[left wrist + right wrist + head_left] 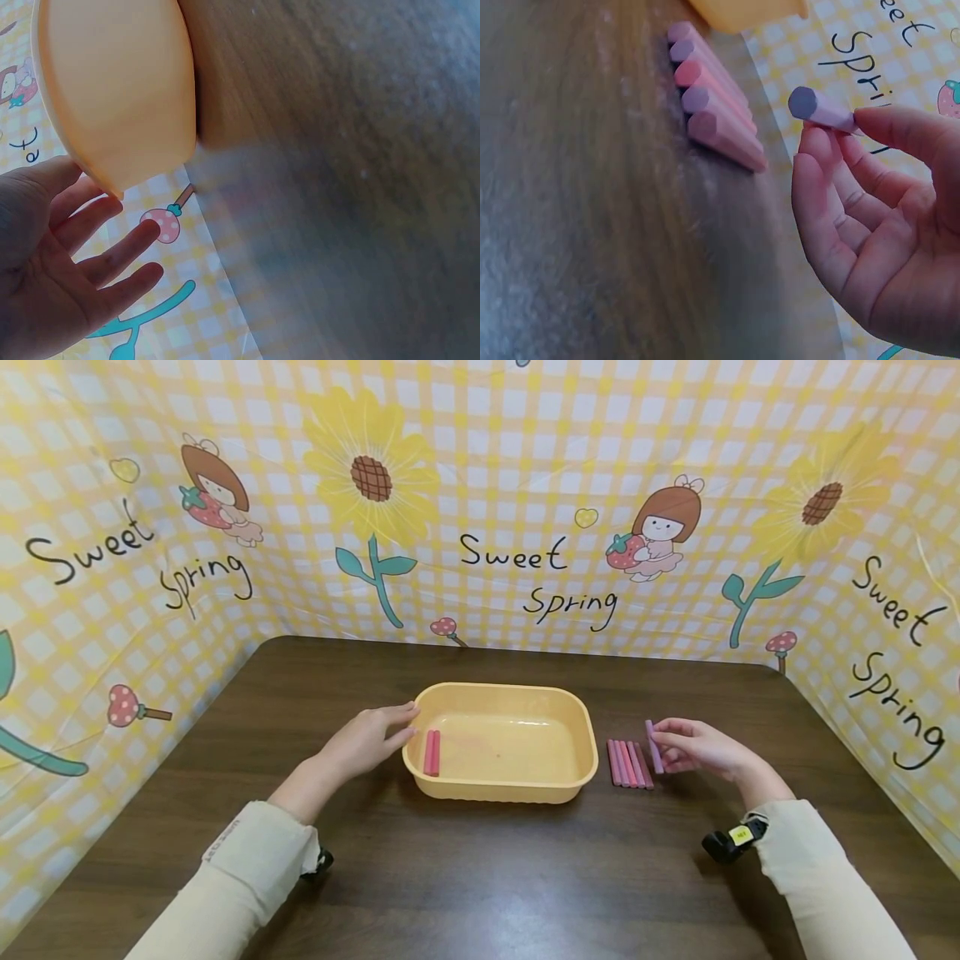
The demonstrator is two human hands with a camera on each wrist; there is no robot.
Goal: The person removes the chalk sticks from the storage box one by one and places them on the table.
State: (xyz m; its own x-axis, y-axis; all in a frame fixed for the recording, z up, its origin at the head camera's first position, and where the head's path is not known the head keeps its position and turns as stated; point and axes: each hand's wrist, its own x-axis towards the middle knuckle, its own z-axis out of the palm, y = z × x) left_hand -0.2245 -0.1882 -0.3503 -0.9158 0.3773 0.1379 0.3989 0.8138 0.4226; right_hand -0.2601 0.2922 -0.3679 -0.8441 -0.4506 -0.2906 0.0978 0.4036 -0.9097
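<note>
My right hand (pixel 701 747) pinches a slim, many-sided lilac stick (pixel 821 111) between thumb and fingertips. The stick stands tilted just right of a row of several similar pink, mauve and dark reddish sticks (pixel 629 765) lying side by side on the table. At the left end of a yellow plastic basin (pixel 495 792), my left hand (pixel 367 739) touches the rim with loosely extended fingers. In the left wrist view, its fingertips (pixel 111 206) are right at the rim's corner and the other fingers spread free. Two pinkish-red sticks (pixel 432 753) lie together inside the basin, near its left wall.
The dark wooden table (pixel 480 877) carries the basin at its middle, with the row of sticks close to the basin's right side. A yellow checked cloth (pixel 495 468) with flowers and lettering rises behind and along both sides.
</note>
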